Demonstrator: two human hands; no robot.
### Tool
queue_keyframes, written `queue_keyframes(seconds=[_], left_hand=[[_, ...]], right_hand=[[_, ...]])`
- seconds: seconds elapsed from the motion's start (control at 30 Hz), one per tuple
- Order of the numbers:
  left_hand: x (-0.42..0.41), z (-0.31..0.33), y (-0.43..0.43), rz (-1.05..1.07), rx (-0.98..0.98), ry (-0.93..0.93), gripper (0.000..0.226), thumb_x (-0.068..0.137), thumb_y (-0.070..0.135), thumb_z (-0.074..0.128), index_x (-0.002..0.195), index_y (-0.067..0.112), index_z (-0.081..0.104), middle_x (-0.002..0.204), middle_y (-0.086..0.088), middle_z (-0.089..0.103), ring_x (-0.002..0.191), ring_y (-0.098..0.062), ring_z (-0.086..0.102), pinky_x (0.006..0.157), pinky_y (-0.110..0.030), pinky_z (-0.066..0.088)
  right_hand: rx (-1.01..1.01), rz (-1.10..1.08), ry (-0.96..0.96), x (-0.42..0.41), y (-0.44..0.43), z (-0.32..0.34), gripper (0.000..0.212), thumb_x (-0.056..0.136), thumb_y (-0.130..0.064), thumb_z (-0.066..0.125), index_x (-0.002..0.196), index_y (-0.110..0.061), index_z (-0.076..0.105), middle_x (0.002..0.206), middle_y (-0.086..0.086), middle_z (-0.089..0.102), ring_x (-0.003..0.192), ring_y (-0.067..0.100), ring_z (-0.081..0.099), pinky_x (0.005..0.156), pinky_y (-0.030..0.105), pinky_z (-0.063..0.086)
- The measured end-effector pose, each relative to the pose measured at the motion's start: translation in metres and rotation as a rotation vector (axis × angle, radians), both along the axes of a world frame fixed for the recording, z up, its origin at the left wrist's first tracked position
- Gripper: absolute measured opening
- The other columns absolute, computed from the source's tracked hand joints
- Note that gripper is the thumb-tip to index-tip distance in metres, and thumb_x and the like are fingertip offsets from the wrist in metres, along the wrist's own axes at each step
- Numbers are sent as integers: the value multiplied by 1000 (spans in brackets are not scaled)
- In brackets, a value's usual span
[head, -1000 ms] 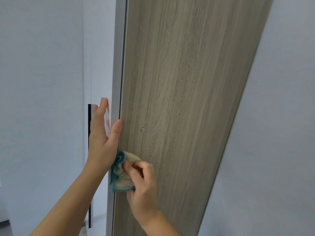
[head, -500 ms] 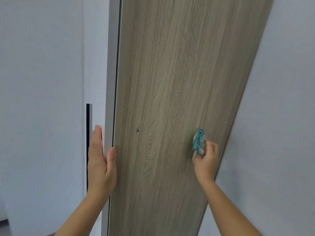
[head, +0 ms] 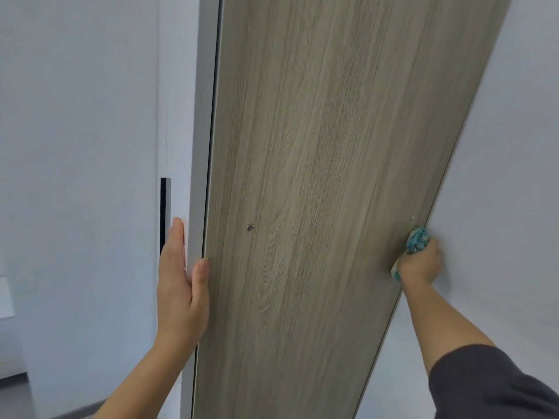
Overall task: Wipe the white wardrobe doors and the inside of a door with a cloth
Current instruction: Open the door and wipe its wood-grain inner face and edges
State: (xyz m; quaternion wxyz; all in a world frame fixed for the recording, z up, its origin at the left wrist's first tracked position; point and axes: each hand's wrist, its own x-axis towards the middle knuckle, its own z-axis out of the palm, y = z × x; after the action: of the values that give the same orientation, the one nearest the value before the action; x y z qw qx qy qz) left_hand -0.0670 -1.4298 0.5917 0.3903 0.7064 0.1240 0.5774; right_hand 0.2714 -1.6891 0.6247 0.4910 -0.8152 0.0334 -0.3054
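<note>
Mid-frame, the open door [head: 317, 207] shows its wood-grain inside. At lower left the left hand [head: 181, 285] steadies its white edge, fingers straight and together. At right, the right hand [head: 420, 263] curls around a blue cloth [head: 417, 238] against the door's far edge.

Low on your left, a strip of grey floor [head: 18, 400] shows in the bottom corner of your view, running off toward the lower edge. A paler band [head: 10, 371] sits just above it, too blurred to name. Higher up, at the very left edge, a small white flat-faced object [head: 4, 297] juts in. The frame cuts it off, so you cannot tell what it is. On your right, a plain pale grey-blue surface [head: 514, 131] fills that side from top to bottom, softly shaded. Whether it is a wall or another panel cannot be told.
</note>
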Motion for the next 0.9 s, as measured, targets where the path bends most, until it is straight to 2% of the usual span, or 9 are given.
queue_keyframes(seconds=[0.17, 0.33, 0.4, 0.47, 0.53, 0.57, 0.73, 0.83, 0.9], left_hand=[[0, 3, -2, -41, -6, -14, 62, 100, 37, 34, 156, 23, 15, 160, 10, 22, 146, -5, 22, 119, -46, 25], [-3, 6, -4, -109, -6, -55, 60, 99, 27, 37, 155, 14, 17, 159, 1, 26, 147, -16, 25, 117, -52, 27], [-5, 5, -2, -146, 1, -78, 59, 98, 24, 39, 153, 13, 20, 158, -1, 28, 146, -19, 26, 117, -53, 27], [-8, 5, 2, -150, 6, -78, 57, 97, 23, 43, 151, 13, 25, 157, -1, 30, 145, -15, 27, 118, -49, 26], [-11, 7, 8, -142, 24, -59, 54, 96, 23, 46, 147, 19, 29, 155, 2, 32, 145, -10, 27, 119, -42, 25], [-13, 7, 11, -144, 37, -44, 54, 95, 24, 48, 146, 22, 30, 155, 3, 33, 145, -8, 26, 119, -38, 24], [-23, 9, 20, -136, 87, 34, 54, 94, 30, 53, 142, 30, 30, 153, 7, 33, 145, -6, 25, 118, -23, 22], [-23, 9, 20, -138, 90, 45, 55, 94, 30, 53, 144, 28, 30, 152, 10, 31, 145, -3, 24, 118, -21, 21], [-22, 9, 19, -141, 71, 31, 57, 94, 29, 53, 146, 23, 30, 152, 11, 31, 144, -2, 24, 118, -22, 21]], right_hand=[[38, 37, -16, -26, 15, -23, 27, 86, 1, 56, 113, 0, 52, 113, 22, 57, 102, 39, 57, 84, 46, 48], [118, 161, -94, -107, 55, -77, 23, 82, 8, 56, 104, 1, 54, 106, 19, 51, 89, 28, 52, 79, 38, 44], [178, 243, -149, -139, 75, -91, 27, 80, 14, 57, 105, 3, 55, 108, 17, 50, 91, 26, 52, 82, 39, 47], [244, 327, -195, -174, 95, -96, 34, 79, 18, 58, 109, 2, 55, 112, 10, 47, 96, 15, 53, 87, 26, 47], [264, 408, -230, -203, 112, -100, 37, 78, 20, 58, 109, 0, 55, 113, 5, 45, 93, -4, 51, 82, 9, 44], [257, 441, -262, -216, 120, -102, 36, 77, 20, 58, 106, -1, 55, 111, 5, 45, 94, -6, 50, 80, 7, 44], [211, 556, -429, -256, 150, -114, 42, 75, 15, 59, 111, -7, 55, 111, 1, 42, 99, 11, 52, 87, 18, 47], [116, 608, -490, -278, 160, -120, 43, 75, 7, 60, 115, -8, 56, 115, 1, 43, 103, 20, 55, 88, 27, 51], [4, 662, -539, -297, 165, -125, 40, 76, 0, 60, 115, -9, 56, 114, 2, 45, 100, 21, 55, 85, 27, 52]])
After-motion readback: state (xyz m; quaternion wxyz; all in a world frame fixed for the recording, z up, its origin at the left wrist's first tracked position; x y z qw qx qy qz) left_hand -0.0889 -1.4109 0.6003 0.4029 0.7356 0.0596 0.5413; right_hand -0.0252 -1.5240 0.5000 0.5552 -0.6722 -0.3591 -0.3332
